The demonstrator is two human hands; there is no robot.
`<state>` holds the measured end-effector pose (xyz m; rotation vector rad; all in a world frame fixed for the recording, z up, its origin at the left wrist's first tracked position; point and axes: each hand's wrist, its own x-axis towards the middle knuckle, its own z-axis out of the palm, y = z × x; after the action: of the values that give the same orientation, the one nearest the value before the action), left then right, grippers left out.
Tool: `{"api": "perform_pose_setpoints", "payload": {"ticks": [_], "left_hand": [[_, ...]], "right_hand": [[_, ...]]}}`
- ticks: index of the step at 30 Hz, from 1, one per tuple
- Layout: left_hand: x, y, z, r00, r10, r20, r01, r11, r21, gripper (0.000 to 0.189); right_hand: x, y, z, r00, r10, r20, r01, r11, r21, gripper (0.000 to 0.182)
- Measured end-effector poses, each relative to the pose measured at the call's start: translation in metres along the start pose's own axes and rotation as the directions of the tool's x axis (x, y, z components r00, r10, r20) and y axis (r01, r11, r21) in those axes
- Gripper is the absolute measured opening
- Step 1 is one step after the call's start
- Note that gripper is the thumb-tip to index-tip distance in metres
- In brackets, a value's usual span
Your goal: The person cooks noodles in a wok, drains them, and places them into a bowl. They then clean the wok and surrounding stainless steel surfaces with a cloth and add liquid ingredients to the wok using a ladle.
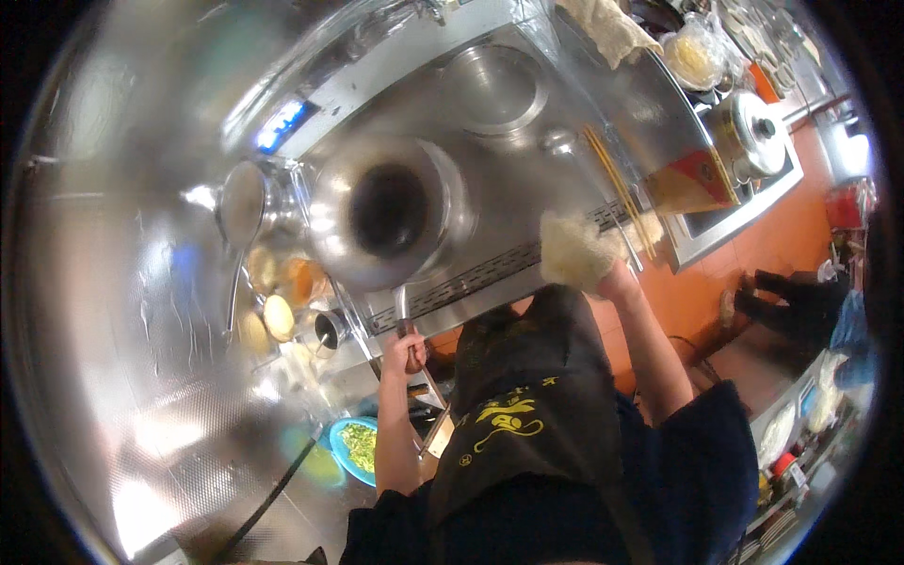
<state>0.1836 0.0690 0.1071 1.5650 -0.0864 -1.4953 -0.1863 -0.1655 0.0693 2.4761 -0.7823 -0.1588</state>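
Note:
A metal wok, dark at the middle of its bowl, sits over the left part of the steel stove counter. My left hand is closed around the wok's handle. At the counter's front edge, my right hand holds a pale cloth, which hides most of the fingers. Just right of the cloth lie long wooden chopsticks and a metal ladle. A round metal pan or lid is set at the back of the counter.
Left of the wok are a round strainer or ladle and several seasoning containers. A blue basin of chopped greens stands low at left. A lidded steel pot is at right, beyond a cardboard piece. Another person's dark-clothed legs show at far right.

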Motion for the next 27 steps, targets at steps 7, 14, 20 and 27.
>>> {"api": "perform_pose_setpoints", "payload": {"ticks": [7,14,20,27], "left_hand": [[0.042,-0.035,-0.033,0.998,-0.058,-0.004,0.058,0.998,0.004,0.014],[0.068,-0.039,-0.033,0.993,-0.106,0.06,0.096,0.984,0.148,0.022],[0.063,-0.034,-0.025,0.97,0.094,-0.224,0.027,0.874,0.485,0.021],[0.033,-0.036,0.086,0.605,0.788,0.114,-0.35,0.135,0.927,0.024]], "right_hand": [[-0.036,0.006,-0.068,0.808,0.41,0.424,0.102,-0.805,0.584,0.043],[-0.117,0.023,-0.133,0.739,0.428,0.521,0.608,-0.757,-0.24,0.044],[-0.235,0.016,-0.108,0.507,0.561,0.655,0.715,-0.697,0.044,0.052],[-0.372,0.039,-0.057,0.216,0.619,0.755,0.775,-0.579,0.253,0.044]]}}
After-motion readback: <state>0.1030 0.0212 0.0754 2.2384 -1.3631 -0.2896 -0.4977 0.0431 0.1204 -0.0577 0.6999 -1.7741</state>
